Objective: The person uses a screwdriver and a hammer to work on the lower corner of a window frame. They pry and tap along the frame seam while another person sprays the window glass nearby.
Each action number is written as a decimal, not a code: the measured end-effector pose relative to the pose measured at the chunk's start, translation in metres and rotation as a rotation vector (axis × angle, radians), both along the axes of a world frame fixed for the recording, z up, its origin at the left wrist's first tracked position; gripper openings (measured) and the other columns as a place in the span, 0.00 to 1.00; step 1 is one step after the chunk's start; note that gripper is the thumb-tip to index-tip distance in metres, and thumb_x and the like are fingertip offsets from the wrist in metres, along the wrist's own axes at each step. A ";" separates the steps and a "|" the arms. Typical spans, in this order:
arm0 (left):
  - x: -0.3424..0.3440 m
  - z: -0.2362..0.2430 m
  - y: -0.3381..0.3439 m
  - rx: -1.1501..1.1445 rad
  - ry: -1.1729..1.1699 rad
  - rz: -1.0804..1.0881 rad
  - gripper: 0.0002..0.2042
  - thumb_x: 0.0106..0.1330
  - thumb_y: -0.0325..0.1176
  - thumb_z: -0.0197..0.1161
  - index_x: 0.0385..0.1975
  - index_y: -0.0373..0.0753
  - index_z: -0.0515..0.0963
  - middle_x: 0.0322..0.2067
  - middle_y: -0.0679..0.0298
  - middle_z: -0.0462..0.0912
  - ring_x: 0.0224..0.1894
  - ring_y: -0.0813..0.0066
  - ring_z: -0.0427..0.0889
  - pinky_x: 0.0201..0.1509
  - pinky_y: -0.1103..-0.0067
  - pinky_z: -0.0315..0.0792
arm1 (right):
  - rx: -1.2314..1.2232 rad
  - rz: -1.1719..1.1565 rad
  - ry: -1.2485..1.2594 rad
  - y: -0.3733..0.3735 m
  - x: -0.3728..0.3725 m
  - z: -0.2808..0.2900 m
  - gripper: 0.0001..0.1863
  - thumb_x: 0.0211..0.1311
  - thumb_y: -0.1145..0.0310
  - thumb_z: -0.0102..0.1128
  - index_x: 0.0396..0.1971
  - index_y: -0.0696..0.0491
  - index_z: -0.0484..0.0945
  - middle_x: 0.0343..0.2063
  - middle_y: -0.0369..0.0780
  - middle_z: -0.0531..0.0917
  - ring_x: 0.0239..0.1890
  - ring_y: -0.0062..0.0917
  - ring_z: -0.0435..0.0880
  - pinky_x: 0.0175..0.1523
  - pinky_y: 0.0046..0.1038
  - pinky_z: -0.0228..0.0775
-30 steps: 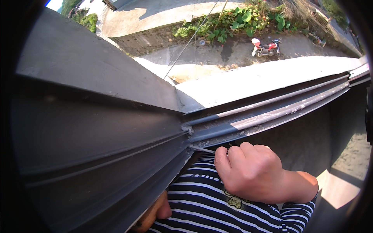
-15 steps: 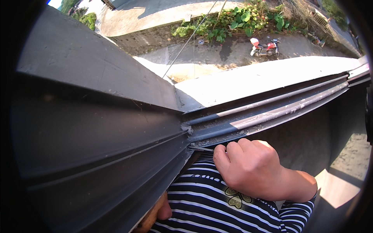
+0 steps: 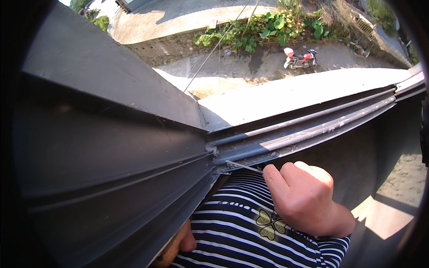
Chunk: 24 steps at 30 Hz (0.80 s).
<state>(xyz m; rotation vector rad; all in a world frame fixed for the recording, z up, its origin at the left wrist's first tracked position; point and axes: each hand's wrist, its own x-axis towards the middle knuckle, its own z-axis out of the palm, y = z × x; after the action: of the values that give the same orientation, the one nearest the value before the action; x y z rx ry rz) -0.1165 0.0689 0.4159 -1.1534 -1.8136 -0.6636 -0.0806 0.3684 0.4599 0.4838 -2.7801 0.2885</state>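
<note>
A dark metal window frame [image 3: 103,147] runs down the left and meets a grooved sill track [image 3: 286,136] at a corner, where pale grit [image 3: 213,152] lies. My right hand [image 3: 299,196] is closed round a thin grey metal tool [image 3: 243,165], whose tip lies in the track's near groove just right of that corner. A pinkish fingertip of my left hand [image 3: 187,241] shows at the frame's lower edge, the rest hidden or unclear. Beneath my right hand is my black-and-white striped clothing [image 3: 223,223] with a gold clover design.
Beyond the sunlit outer ledge [image 3: 277,89], a lane lies far below with a red motorcycle [image 3: 300,59], leafy plants [image 3: 281,29] and a low wall. A thin cable [image 3: 214,49] crosses outside. A grey wall [image 3: 103,76] rises at left; a shaded interior surface [image 3: 371,169] is at right.
My right hand has moved right with the tool, whose tip has shifted right and upward from the corner along the track. The view has shifted slightly.
</note>
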 end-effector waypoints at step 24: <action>-0.021 -0.015 0.019 0.164 0.188 0.033 0.23 0.68 0.54 0.45 0.39 0.39 0.74 0.27 0.62 0.76 0.44 0.64 0.74 0.54 0.63 0.69 | -0.723 -0.186 -0.214 -0.046 -0.018 -0.043 0.05 0.55 0.73 0.63 0.32 0.55 0.78 0.26 0.40 0.75 0.22 0.34 0.79 0.26 0.30 0.71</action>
<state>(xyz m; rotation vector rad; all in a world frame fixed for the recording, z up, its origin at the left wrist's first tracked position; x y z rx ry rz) -0.1373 0.0884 0.4006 -1.0388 -1.5867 -0.6494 -0.0984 0.3224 0.4171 0.0116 -2.6247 1.2899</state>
